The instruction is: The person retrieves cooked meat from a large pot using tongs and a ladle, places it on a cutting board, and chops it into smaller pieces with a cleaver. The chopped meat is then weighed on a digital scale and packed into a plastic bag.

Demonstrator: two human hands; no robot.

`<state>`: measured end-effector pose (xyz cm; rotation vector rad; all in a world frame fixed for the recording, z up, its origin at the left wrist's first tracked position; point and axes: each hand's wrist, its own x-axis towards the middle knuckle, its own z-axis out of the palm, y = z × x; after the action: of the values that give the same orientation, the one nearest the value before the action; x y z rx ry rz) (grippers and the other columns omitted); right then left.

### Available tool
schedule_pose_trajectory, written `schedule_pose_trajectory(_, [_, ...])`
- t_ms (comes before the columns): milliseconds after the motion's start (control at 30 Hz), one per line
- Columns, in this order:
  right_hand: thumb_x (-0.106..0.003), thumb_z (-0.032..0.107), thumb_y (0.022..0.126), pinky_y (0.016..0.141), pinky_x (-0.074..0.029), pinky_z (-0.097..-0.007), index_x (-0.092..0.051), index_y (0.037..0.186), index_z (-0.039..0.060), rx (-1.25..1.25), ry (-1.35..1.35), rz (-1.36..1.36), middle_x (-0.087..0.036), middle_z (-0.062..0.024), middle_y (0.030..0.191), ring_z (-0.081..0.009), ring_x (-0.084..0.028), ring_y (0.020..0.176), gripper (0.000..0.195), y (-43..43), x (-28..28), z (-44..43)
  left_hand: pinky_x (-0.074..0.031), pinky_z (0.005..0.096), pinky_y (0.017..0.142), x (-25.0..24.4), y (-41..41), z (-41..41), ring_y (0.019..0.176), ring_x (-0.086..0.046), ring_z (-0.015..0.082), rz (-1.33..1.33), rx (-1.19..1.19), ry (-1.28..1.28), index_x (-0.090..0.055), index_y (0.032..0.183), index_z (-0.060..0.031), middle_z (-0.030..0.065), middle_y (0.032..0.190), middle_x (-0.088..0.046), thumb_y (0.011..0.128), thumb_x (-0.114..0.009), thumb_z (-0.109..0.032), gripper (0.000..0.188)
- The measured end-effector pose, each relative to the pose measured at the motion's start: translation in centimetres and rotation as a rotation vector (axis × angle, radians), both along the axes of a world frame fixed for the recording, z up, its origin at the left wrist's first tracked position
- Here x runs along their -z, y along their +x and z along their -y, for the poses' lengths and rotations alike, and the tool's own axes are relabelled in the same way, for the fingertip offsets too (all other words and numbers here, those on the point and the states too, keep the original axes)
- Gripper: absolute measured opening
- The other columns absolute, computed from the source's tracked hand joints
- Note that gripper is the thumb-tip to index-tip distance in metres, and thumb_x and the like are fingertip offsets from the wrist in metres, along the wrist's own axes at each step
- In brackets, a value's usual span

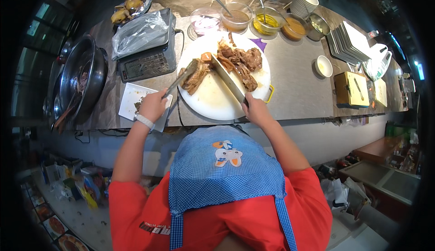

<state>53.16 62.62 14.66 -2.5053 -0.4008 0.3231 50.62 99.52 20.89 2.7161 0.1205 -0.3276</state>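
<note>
A round white cutting board (217, 106) lies before me with cooked brown meat on it. My left hand (152, 106) grips metal tongs (180, 80), whose far end rests on a shredded-looking piece of meat (198, 81) at the board's left. My right hand (255, 110) holds a cleaver (232, 81) by its handle. Its broad blade slants across the board, between that piece and a larger pile of meat (249, 60) on the right. By the blade's far end sits a small orange-brown chunk (206, 56). A yellow handle (270, 94) shows at the board's right edge.
A digital scale (146, 64) bearing a plastic-covered tray (141, 33) stands left, beside a large metal pot (90, 84). A white square plate (127, 103) sits under my left hand. Sauce bowls (238, 16) line the back. Stacked plates (348, 44) and a small bowl (324, 66) are right.
</note>
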Motion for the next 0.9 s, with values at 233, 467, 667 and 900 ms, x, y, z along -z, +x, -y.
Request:
schedule_pose_trajectory(233, [-0.06,0.019,0.085,0.071,-0.048,-0.0525,-0.049,0.098,0.001,0.079,0.043,0.046,-0.063,-0.027,0.08,-0.0447,-0.061,0.077,0.024,5.0,1.1,-3.0,-0.05,0.0431,0.077,1.5,-0.4,0.8,0.086,-0.063,0.0394,0.013,0.034,-0.006,-0.056,0.126,-0.0006,0.0241,0.092,-0.066,0.083,-0.065,-0.026,0.051])
schedule_pose_trajectory(467, [-0.061,0.019,0.084,0.075,-0.048,-0.052,-0.049,0.099,-0.0019,0.102,-0.013,0.078,-0.063,-0.0279,0.083,-0.0441,-0.062,0.081,0.028,5.5,2.1,-3.9,-0.048,0.045,0.086,4.5,1.2,0.0,0.098,-0.061,0.0404,-0.044,0.042,-0.12,-0.057,0.121,0.0004,0.026,0.102,-0.064,0.084,-0.061,-0.027,0.046])
schedule_pose_trajectory(667, [-0.062,0.018,0.083,0.072,-0.049,-0.0519,-0.048,0.099,-0.0014,0.112,-0.064,0.039,-0.063,-0.0279,0.081,-0.0458,-0.061,0.078,0.029,4.9,2.8,-2.2,-0.048,0.04,0.088,4.4,2.4,0.8,0.1,-0.061,0.0389,-0.174,0.139,-0.182,-0.055,0.127,-0.0032,0.0251,0.106,-0.064,0.088,-0.057,-0.019,0.042])
schedule_pose_trajectory(900, [-0.06,0.02,0.088,0.067,-0.048,-0.052,-0.044,0.094,0.0017,0.064,-0.094,0.077,-0.062,-0.0272,0.079,-0.0463,-0.06,0.074,0.025,2.4,0.8,-1.8,-0.047,0.0394,0.088,3.4,1.6,1.0,0.101,-0.061,0.0375,-0.146,0.152,-0.2,-0.054,0.128,-0.0041,0.0236,0.109,-0.064,0.087,-0.062,-0.022,0.046])
